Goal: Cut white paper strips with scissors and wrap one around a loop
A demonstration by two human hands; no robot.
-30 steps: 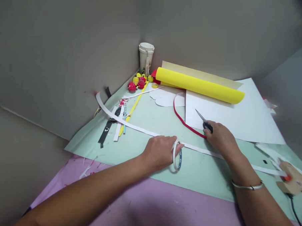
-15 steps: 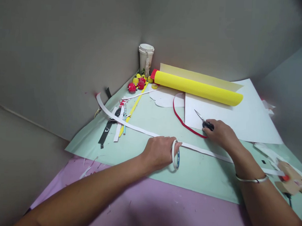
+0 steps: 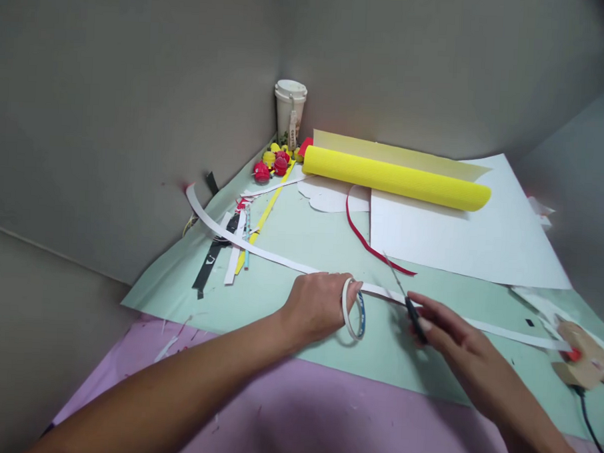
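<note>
My left hand (image 3: 321, 304) is closed round a small white ring (image 3: 347, 312) with a blue inner side, and rests over a long white strip (image 3: 280, 259). That strip runs from the left wall across the mat to the right. In my right hand (image 3: 445, 326) are scissors (image 3: 414, 318) with a black handle, their blades pointing up and left above the strip. A curved red strip (image 3: 364, 242) lies behind the scissors, its right end near the large white sheet.
A yellow roll (image 3: 397, 179) lies on a white sheet (image 3: 461, 243). Behind are a lidded cup (image 3: 290, 109) and red and yellow balls (image 3: 262, 172). Strips, one black (image 3: 207, 269), lie left. At right, a tan device (image 3: 579, 352) trails a black cable.
My right hand has moved toward me with the scissors, lifting them off the white sheet to above the white strip. My left hand has barely moved.
</note>
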